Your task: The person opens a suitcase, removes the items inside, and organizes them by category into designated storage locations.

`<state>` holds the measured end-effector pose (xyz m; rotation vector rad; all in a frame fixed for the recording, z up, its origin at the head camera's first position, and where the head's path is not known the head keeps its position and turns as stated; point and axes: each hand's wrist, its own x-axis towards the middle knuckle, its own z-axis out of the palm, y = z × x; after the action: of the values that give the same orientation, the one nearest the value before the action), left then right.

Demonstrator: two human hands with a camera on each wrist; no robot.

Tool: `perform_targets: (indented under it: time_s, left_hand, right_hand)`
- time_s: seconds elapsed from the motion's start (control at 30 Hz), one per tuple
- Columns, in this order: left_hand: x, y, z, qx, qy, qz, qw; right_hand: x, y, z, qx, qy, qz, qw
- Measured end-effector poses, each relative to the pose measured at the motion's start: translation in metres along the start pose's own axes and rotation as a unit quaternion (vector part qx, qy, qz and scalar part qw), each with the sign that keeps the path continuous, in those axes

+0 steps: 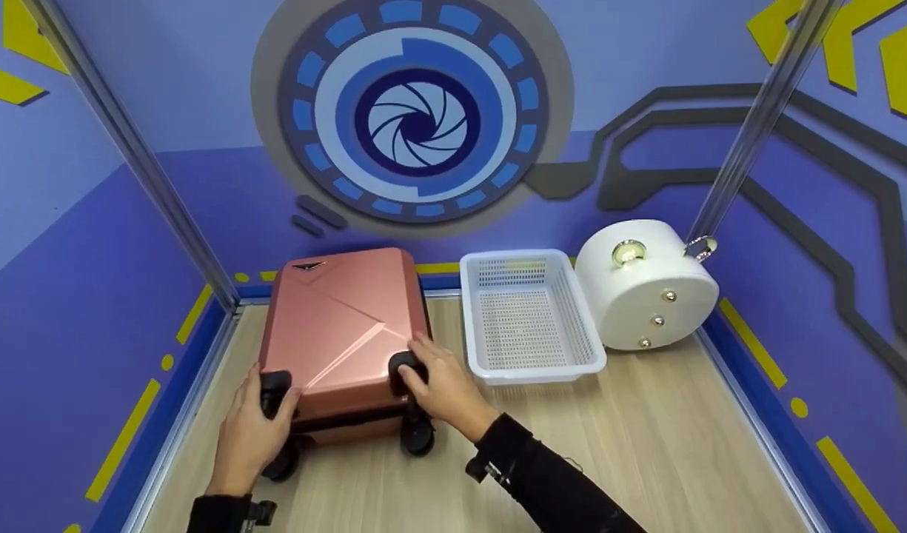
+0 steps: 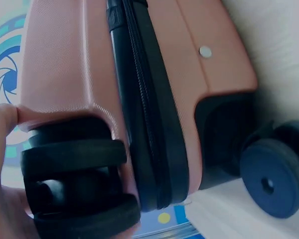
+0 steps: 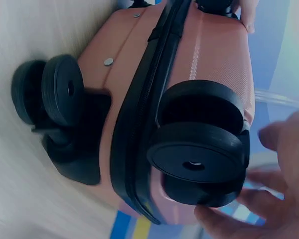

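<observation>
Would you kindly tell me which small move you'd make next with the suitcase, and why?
I'd probably close the right hand around its upper wheel before shifting the pink suitcase: the right wrist view shows those fingers loosely spread at that corner, while the left hand has thumb and fingers on either side of its own.

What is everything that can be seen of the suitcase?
The pink hard-shell suitcase looks plastic, with diagonal ridges, a dark badge, a seemingly closed black zipper and four black twin wheels. It lies flat on the tabletop beside the white basket; the left hand and right hand touch its near, wheeled corners.
</observation>
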<state>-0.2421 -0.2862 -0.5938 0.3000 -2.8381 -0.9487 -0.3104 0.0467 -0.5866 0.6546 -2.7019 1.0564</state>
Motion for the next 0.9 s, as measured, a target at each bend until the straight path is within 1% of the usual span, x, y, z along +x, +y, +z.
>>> perform_targets:
  time_s: [0.03,0.07,0.1,0.13,0.17,0.2,0.23,0.3,0.33,0.4,0.5,0.63,0.77,0.9]
  left_hand:
    - [-0.001,0.001,0.001,0.01,0.018,0.014,0.9997]
    - [-0.001,0.003,0.004,0.022,0.043,0.035,0.9982]
    - [-0.003,0.005,0.008,0.039,0.072,0.063,0.9947]
    - [-0.004,0.007,0.013,0.061,0.099,0.093,0.9888]
    - [-0.006,0.009,0.02,0.085,0.128,0.125,0.9801]
    - [-0.007,0.011,0.028,0.11,0.153,0.156,0.9696]
    - [-0.009,0.013,0.036,0.136,0.17,0.183,0.9586]
    - [-0.012,0.016,0.051,0.182,0.185,0.22,0.9403]
    - [-0.014,0.017,0.057,0.198,0.187,0.23,0.9342]
    - [-0.016,0.017,0.066,0.219,0.189,0.238,0.927]
    - [-0.017,0.016,0.071,0.231,0.192,0.233,0.9252]
    - [-0.016,0.016,0.071,0.224,0.187,0.23,0.9285]
    - [-0.016,0.017,0.072,0.218,0.18,0.235,0.9301]
    - [-0.017,0.018,0.074,0.213,0.192,0.238,0.9279]
  right_hand:
    - [0.001,0.002,0.0,0.015,0.001,0.021,1.0]
    - [0.002,0.004,0.0,0.026,0.003,0.046,0.999]
    - [0.003,0.006,0.0,0.035,0.004,0.069,0.997]
    - [0.004,0.008,0.001,0.041,0.004,0.092,0.995]
    - [0.005,0.011,0.001,0.047,0.003,0.11,0.993]
    - [0.006,0.013,0.001,0.05,0.001,0.124,0.991]
    - [0.007,0.015,0.002,0.05,-0.003,0.139,0.989]
    - [0.01,0.018,0.004,0.051,-0.011,0.155,0.986]
    - [0.011,0.02,0.004,0.053,-0.016,0.162,0.985]
    - [0.013,0.021,0.006,0.063,-0.025,0.169,0.983]
    - [0.014,0.019,0.008,0.074,-0.05,0.177,0.98]
    - [0.016,0.015,0.006,0.072,-0.079,0.17,0.98]
    - [0.018,0.014,0.003,0.055,-0.084,0.162,0.982]
    - [0.017,0.013,0.0,0.049,-0.092,0.156,0.982]
